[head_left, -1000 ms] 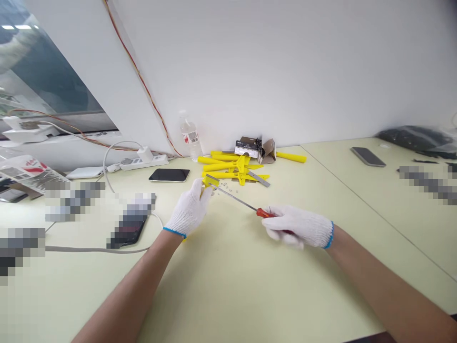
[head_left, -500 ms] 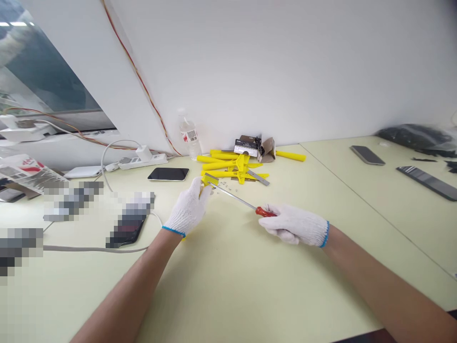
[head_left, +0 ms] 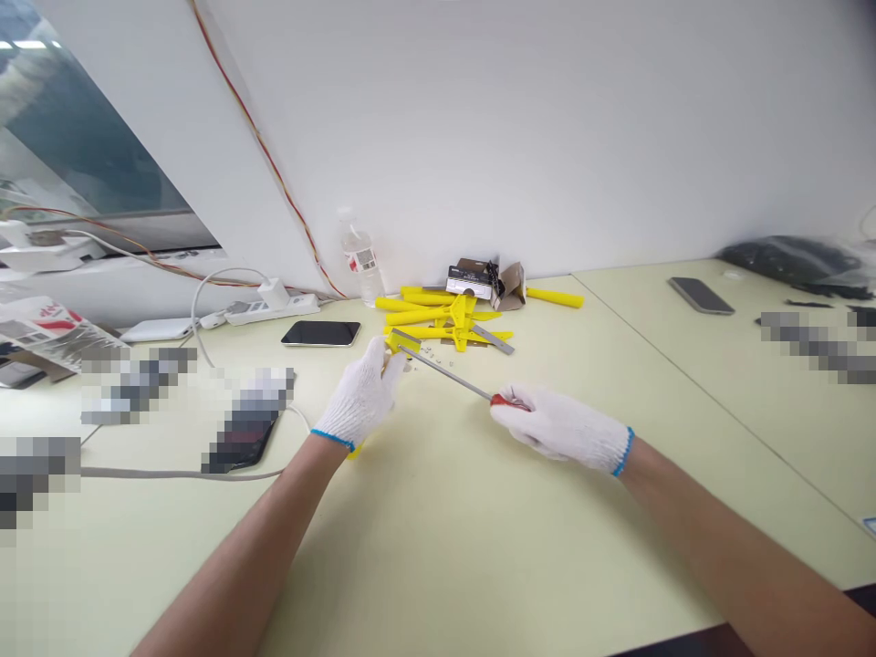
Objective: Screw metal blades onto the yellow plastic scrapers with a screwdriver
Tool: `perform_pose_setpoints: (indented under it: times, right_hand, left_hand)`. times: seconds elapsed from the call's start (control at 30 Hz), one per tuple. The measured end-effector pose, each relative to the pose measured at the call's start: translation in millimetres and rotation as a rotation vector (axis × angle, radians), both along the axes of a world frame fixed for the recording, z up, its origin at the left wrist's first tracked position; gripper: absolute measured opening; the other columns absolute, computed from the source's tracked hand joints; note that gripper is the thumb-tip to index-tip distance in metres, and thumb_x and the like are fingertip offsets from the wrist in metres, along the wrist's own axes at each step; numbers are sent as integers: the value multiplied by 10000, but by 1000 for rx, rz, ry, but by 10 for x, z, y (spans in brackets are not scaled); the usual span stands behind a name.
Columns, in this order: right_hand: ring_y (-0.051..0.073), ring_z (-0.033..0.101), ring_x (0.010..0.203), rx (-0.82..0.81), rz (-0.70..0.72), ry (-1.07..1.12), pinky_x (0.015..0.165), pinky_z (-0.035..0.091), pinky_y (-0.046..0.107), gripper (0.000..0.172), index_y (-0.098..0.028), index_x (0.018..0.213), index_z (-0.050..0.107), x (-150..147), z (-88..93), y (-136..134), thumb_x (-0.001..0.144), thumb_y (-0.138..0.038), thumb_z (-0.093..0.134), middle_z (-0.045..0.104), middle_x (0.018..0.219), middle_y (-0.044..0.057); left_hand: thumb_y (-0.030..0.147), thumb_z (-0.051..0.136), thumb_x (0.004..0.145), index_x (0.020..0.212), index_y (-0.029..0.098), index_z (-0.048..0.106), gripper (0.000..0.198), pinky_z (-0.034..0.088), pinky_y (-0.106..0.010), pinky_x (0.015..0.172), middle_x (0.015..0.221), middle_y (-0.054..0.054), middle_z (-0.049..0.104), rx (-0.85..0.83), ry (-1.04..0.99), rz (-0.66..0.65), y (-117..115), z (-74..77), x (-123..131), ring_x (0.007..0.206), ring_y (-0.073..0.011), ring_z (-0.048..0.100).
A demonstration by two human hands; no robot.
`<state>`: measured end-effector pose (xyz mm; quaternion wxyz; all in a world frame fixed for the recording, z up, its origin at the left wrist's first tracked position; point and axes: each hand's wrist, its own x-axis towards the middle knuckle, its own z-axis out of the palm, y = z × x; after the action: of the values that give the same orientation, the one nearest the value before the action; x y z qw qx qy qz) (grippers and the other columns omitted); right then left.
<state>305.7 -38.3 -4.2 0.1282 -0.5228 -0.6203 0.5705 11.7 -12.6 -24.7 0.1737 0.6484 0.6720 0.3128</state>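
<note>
My left hand [head_left: 361,391], in a white knit glove, is closed around a yellow scraper [head_left: 395,341] with a metal blade at its head; most of the handle is hidden by the hand. My gloved right hand [head_left: 557,422] grips the red handle of a screwdriver [head_left: 448,374]. The screwdriver's long shaft points left, and its tip meets the scraper's head. Just behind lie several small screws [head_left: 431,353] on the table. Past them is a pile of yellow scraper handles [head_left: 424,316] with a loose grey metal blade [head_left: 494,338].
A small black-and-white box [head_left: 469,281] and a clear bottle [head_left: 362,260] stand by the wall. Phones lie left [head_left: 321,333] and right [head_left: 701,296]. A power strip [head_left: 274,307] with white cables is at back left. A dark plastic bag [head_left: 787,262] rests at back right.
The fingers of my right hand have wrapped further over the screwdriver's red handle, hiding more of it. The screwdriver tip stays at the scraper's head, and my left hand keeps its hold.
</note>
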Motion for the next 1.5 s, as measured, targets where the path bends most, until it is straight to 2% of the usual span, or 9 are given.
perform_pose_setpoints:
  times: [0.2, 0.3, 0.43, 0.6, 0.8, 0.93, 1.1, 1.3, 1.5]
  right_hand:
    - [102, 488, 643, -218, -17, 367, 557, 399, 220, 437, -169, 1092, 640, 166, -3, 107, 984, -591, 606, 554, 807, 9]
    - [113, 536, 575, -103, 16, 156, 572, 423, 241, 287, -194, 1010, 543, 208, 15, 144, 959, -450, 661, 610, 733, 0]
    - [71, 345, 454, 60, -33, -136, 455, 273, 236, 312, -207, 927, 500, 169, 24, 136, 970, -493, 617, 490, 663, -50]
    - [117, 444, 616, 30, 62, 101, 584, 409, 245, 486, -188, 1024, 609, 195, 30, 151, 1041, -643, 438, 479, 725, -17]
    - [88, 414, 482, 17, 67, -58, 514, 352, 236, 321, -217, 922, 445, 208, 4, 155, 1013, -503, 558, 506, 641, -47]
    - [72, 270, 499, 90, -34, -102, 441, 199, 216, 388, -228, 872, 367, 168, -19, 144, 1023, -546, 531, 364, 690, -59]
    - [103, 234, 502, 175, 24, -80, 451, 213, 239, 427, -233, 942, 510, 208, -84, 191, 1046, -633, 405, 311, 648, -53]
    - [170, 442, 703, 595, 255, -97, 662, 404, 278, 294, -208, 906, 597, 223, -219, 259, 967, -487, 524, 553, 839, 62]
    - [136, 302, 544, 309, 162, -86, 521, 291, 252, 451, -217, 946, 570, 173, -169, 193, 1080, -561, 311, 381, 642, -22]
  left_hand:
    - [436, 438, 1008, 938, 234, 417, 215, 367, -275, 566, 663, 23, 623, -17, -64, -51, 208, 125, 105, 507, -137, 543]
    - [451, 451, 1009, 958, 232, 416, 227, 416, -276, 626, 687, 42, 652, -2, -92, -85, 258, 213, 216, 500, -125, 558]
    - [447, 447, 1020, 953, 228, 418, 231, 412, -263, 613, 714, 37, 667, -50, -97, -142, 252, 183, 253, 513, -113, 569]
    - [443, 461, 1017, 950, 232, 387, 233, 417, -243, 560, 782, 32, 703, -68, -150, -114, 223, 103, 153, 461, -95, 559]
    - [462, 469, 1015, 941, 227, 376, 263, 436, -227, 521, 1007, 3, 760, -91, -184, -128, 187, 117, 149, 457, -57, 524]
    - [448, 471, 1008, 938, 228, 387, 245, 435, -242, 510, 999, -4, 752, -61, -175, -137, 193, 86, 149, 471, -69, 539]
    - [406, 467, 996, 885, 229, 334, 248, 428, -241, 492, 921, 2, 735, -66, -223, -65, 194, 85, 112, 459, -77, 557]
    - [441, 468, 1005, 901, 235, 354, 257, 434, -242, 507, 766, 23, 710, -93, -234, -67, 183, 102, 144, 435, -92, 543]
    - [474, 476, 1009, 894, 232, 352, 295, 410, -228, 515, 674, 40, 656, -99, -222, -79, 172, 102, 163, 435, -97, 547]
